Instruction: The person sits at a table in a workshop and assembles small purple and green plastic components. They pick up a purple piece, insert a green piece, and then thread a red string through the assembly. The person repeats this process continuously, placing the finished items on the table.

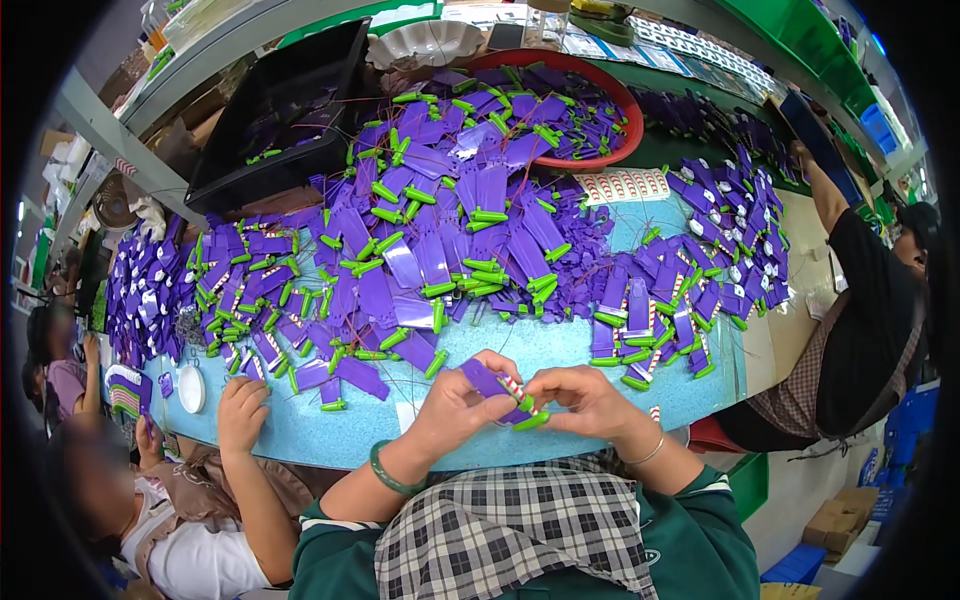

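Close to my body, over the table's near edge, my left hand [455, 410] is closed on a flat purple piece with a green end [483, 378]. A red-and-white striped strip [512, 385] lies along that piece. My right hand [592, 402] is closed at its green end, fingertips pinching there; whether they grip the strip or the green part I cannot tell. Just beyond my hands, a big heap of similar purple pieces with green ends [435, 262] covers the light blue tabletop [520, 345]. Thin reddish wires run among them.
A red basin [632, 125] and a black bin [270, 175] hold more purple pieces. A sheet of striped strips [625, 186] lies beyond the heap. To the left are a small white dish [191, 388] and a co-worker's hand [243, 412]; another person [870, 300] stands at right.
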`<state>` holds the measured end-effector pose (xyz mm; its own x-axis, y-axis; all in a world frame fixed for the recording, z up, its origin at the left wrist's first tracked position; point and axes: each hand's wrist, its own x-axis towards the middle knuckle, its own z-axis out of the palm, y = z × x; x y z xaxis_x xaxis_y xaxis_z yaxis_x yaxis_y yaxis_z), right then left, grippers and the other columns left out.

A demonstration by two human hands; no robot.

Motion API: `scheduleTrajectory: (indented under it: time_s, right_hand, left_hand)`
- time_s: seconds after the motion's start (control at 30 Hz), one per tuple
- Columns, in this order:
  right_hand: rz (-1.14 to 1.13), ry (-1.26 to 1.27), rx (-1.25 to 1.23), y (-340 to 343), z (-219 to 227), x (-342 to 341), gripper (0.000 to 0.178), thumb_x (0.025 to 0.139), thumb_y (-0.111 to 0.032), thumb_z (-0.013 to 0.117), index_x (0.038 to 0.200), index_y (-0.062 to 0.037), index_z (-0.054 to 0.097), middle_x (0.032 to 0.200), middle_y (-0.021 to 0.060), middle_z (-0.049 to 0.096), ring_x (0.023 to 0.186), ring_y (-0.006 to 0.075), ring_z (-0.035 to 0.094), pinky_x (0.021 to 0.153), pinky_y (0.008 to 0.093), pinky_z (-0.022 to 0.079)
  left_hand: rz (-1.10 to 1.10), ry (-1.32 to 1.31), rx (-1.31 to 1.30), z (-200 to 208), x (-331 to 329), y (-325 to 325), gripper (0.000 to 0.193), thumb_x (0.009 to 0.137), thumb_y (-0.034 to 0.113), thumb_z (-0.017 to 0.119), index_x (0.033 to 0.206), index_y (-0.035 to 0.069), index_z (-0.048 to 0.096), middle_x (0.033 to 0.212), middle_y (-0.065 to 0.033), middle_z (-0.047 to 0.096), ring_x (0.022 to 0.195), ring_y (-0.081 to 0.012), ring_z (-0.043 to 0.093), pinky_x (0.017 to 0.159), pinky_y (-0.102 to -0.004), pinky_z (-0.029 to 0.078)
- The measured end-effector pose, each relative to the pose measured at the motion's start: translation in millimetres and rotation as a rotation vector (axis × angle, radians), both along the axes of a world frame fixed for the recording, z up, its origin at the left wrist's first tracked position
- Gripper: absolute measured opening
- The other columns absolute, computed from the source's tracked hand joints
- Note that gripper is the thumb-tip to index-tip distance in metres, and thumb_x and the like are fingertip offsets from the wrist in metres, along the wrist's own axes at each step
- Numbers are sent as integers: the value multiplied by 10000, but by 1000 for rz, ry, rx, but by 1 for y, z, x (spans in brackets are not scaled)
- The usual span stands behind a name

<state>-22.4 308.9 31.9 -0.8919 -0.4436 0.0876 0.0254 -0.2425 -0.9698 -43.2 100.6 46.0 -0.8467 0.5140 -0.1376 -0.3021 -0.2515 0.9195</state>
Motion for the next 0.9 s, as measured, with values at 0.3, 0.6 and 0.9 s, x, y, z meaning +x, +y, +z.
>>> scheduleTrajectory:
  time_s: [0.3,0.6,0.9]
  right_hand:
    - [-62,750,729,12,30,-24,131,732,-92,726,746,-60,600,706,70,542,641,245,568,555,341,457]
    - [-582,835,1499,53,-5,-57,189,622,-169,776,724,-100,633,780,20,556,757,217,535,630,359,444]
    - [-541,856,1505,59,-14,-54,188,638,-194,757,778,-118,656,832,24,586,842,221,528,743,371,394]
  left_hand:
    - [-203,605,-497,19,-6,-8,104,745,15,680,841,4,641,801,-82,601,692,-223,601,650,-329,465]
    - [402,294,-71,18,-13,-27,168,968,77,449,1123,16,428,873,-81,607,825,-179,590,818,-335,475]
    - [474,318,-2,-8,-11,-16,216,1021,221,383,1131,47,448,866,-87,570,816,-182,571,774,-342,476]
